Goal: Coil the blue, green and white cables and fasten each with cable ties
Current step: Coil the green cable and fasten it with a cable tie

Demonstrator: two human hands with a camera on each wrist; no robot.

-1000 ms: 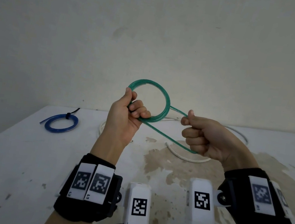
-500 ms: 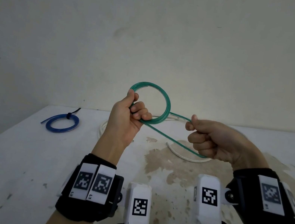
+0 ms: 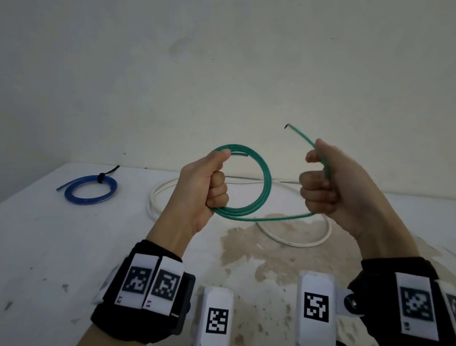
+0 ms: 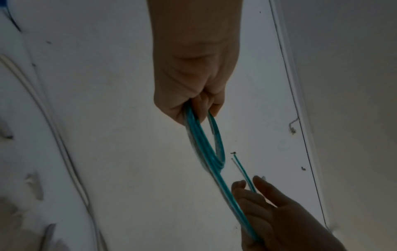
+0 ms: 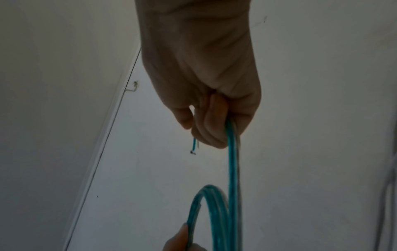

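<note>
- The left hand (image 3: pixel 203 186) is fisted around the green cable (image 3: pixel 264 185), several round loops held above the surface (image 3: pixel 25 244).
- The right hand (image 3: pixel 327 190) grips its loose tail, whose bare tip pokes up.
- The tied blue cable (image 3: pixel 89 189) and the loose white cable (image 3: pixel 294 239) lie behind.

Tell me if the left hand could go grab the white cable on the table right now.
Probably not yet. The left hand grips the green cable coil, held above the table, so it isn't free. The white cable itself lies uncovered just beyond; nothing else blocks it.
</note>
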